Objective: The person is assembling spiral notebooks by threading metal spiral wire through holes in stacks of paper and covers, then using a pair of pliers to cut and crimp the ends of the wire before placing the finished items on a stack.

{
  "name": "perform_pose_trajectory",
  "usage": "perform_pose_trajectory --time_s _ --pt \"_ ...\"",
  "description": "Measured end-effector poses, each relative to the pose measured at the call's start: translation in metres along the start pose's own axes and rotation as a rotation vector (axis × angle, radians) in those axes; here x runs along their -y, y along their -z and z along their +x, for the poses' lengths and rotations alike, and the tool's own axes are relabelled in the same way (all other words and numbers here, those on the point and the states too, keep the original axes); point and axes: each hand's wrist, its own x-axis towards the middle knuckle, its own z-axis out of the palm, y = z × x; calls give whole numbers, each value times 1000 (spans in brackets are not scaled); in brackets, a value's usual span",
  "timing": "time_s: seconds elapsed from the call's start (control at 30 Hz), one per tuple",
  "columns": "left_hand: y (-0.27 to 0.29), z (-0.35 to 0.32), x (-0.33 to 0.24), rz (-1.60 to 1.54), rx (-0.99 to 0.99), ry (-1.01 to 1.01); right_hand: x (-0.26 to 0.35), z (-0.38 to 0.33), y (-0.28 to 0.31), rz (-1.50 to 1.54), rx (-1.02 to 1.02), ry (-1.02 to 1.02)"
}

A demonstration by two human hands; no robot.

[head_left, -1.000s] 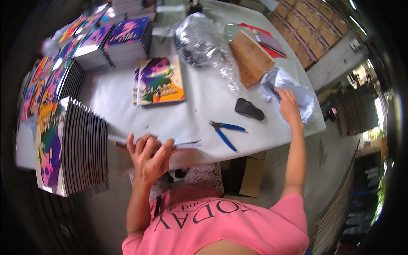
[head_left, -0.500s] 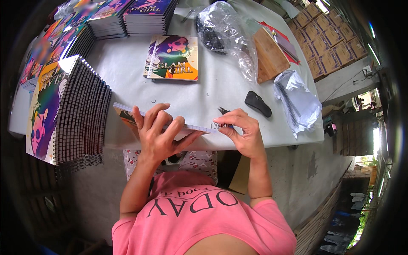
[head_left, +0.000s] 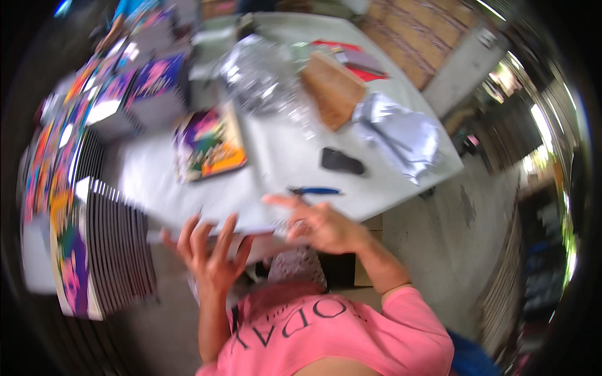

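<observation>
My left hand [head_left: 210, 254] holds a thin notebook [head_left: 258, 245], seen nearly edge-on at the table's near edge. Its fingers are spread over the sheets. At the notebook's right end a wire coil [head_left: 282, 224] shows faintly through the blur. Right beside this coil is my right hand [head_left: 329, 227], index finger stretched out to the left and the other fingers bent; whether they grip the wire is smeared by motion. Just beyond that hand, blue-handled pliers [head_left: 318, 190] lie on the table. Farther off rests a small pile of notebooks [head_left: 210, 143] with illustrated covers.
Stacks of spiral notebooks [head_left: 119, 250] line the left side. A black object [head_left: 342, 161], crumpled white paper [head_left: 401, 135], a wooden board [head_left: 332, 91] and clear plastic [head_left: 260, 72] lie on the white table [head_left: 269, 156]. At the far left, another person's arm [head_left: 111, 34] shows.
The view has turned and blurred. My right hand has gone from pinching the coil to a stretched index finger. The pliers, partly hidden behind it before, now show on the table.
</observation>
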Motion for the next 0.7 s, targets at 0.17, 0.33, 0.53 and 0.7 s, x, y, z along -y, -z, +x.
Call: perform_pose_trajectory --time_s 0.17,0.33,0.53,0.7 --pt "0 -4 0 18 -12 42 -10 5 -23 -360 -94 304" --pt "-18 -10 2 -21 -106 1 0 -2 -23 -486 -362 424" --pt "-18 -9 -4 -38 -98 -14 -12 -3 -33 -460 -279 347" --pt "-13 -5 2 -88 -49 26 -38 4 19 -363 -222 26"
